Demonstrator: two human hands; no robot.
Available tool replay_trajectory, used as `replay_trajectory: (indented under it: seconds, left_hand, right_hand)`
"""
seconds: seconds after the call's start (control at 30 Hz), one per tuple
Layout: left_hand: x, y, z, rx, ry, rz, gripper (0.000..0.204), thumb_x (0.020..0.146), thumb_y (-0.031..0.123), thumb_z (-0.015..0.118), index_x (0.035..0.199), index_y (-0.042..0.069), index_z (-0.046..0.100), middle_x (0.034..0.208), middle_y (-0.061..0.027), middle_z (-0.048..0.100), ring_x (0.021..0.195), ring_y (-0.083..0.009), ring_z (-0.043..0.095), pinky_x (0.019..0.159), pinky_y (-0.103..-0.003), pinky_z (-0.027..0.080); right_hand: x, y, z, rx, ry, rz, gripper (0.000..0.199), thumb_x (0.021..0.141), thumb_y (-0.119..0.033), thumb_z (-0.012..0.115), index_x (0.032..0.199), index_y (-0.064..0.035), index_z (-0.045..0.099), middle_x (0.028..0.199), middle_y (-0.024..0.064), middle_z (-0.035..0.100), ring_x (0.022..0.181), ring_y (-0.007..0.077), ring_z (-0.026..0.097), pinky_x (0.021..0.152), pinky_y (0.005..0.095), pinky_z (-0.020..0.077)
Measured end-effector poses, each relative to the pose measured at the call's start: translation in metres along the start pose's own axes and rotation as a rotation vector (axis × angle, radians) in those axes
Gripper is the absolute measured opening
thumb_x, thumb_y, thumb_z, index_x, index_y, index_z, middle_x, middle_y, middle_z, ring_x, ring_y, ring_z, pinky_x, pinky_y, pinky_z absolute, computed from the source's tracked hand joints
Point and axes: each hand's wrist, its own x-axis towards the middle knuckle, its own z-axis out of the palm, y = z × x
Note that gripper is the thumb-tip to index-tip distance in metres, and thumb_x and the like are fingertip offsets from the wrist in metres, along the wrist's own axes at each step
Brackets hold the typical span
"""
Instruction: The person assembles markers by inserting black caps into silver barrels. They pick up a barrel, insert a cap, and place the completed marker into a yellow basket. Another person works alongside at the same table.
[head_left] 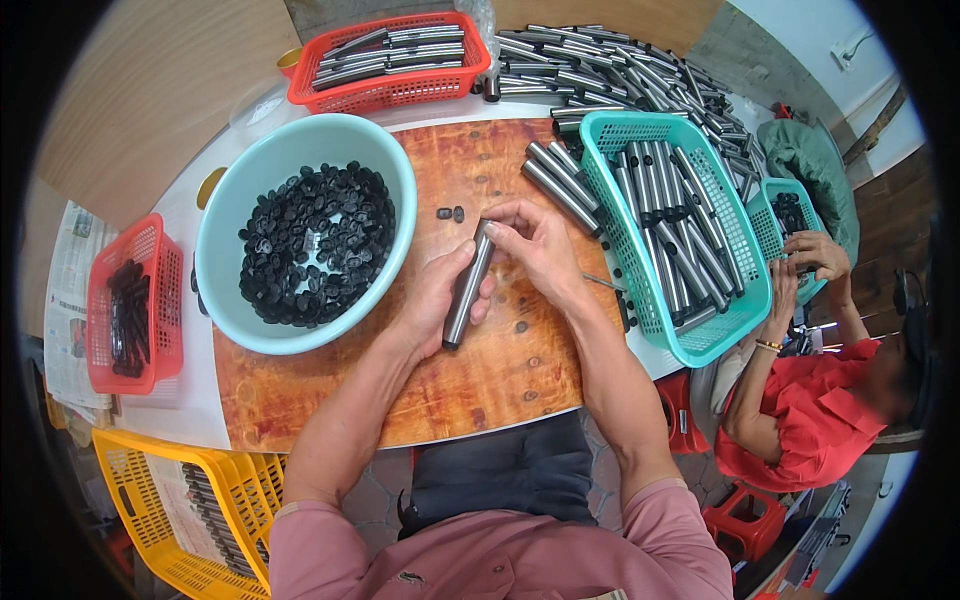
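Observation:
A shiny metal tube with a dark lower end is held at a slant over the wooden board. My left hand is wrapped round its middle. At the tube's upper end, the thumb and fingers of my right hand pinch it; whether a small part sits between them is hidden. Two small black plugs lie on the board just beyond my hands. To the left stands a light blue basin with many black plugs inside. On the right, a teal basket holds several metal tubes, and more tubes lie beside it.
A red basket of tubes stands at the back, near a large tube pile. Another red basket with dark parts is at left. A yellow crate stands lower left. At right, a person in red reaches toward a small teal basket.

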Motion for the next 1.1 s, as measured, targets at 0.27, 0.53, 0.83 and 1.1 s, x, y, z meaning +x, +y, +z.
replay_trajectory:
  seconds: [0.27,0.53,0.83,1.1]
  left_hand:
    - [0.000,0.000,-0.005,-0.033,-0.022,-0.029,0.043,0.110,0.042,0.041,0.117,0.002,0.056,0.080,-0.0048,0.058,0.060,-0.0133,0.055,0.052,-0.025,0.048]
    - [-0.002,0.002,-0.003,-0.004,-0.027,0.017,0.042,0.109,0.040,0.047,0.115,0.000,0.059,0.081,-0.0066,0.061,0.060,-0.0138,0.058,0.053,-0.024,0.049]
    - [-0.002,0.000,-0.003,0.248,-0.060,0.151,0.044,0.109,0.040,0.050,0.118,-0.001,0.060,0.082,-0.0055,0.063,0.060,-0.0099,0.057,0.053,-0.021,0.046]
    - [0.001,0.000,-0.001,0.265,-0.163,0.199,0.045,0.109,0.038,0.051,0.129,-0.001,0.057,0.093,-0.0059,0.065,0.073,-0.0126,0.063,0.067,-0.026,0.052]
  right_hand:
    - [0.001,0.002,-0.002,-0.067,-0.026,-0.009,0.023,0.096,-0.013,0.070,0.114,0.0012,0.066,0.091,0.0032,0.069,0.078,0.0073,0.062,0.068,0.0233,0.0487]
    - [0.000,-0.002,-0.003,0.040,-0.070,-0.001,0.018,0.096,-0.012,0.071,0.108,0.0011,0.066,0.088,0.0047,0.069,0.074,0.0079,0.062,0.066,0.0230,0.0482]
    - [-0.002,-0.001,-0.010,0.062,-0.066,-0.142,0.022,0.093,-0.010,0.073,0.111,0.0008,0.064,0.092,0.0052,0.070,0.081,0.0099,0.064,0.071,0.0260,0.0523]
    - [-0.001,-0.004,-0.011,0.104,-0.018,-0.180,0.024,0.093,-0.011,0.073,0.114,-0.0005,0.064,0.095,0.0048,0.069,0.083,0.0099,0.065,0.073,0.0259,0.0528]
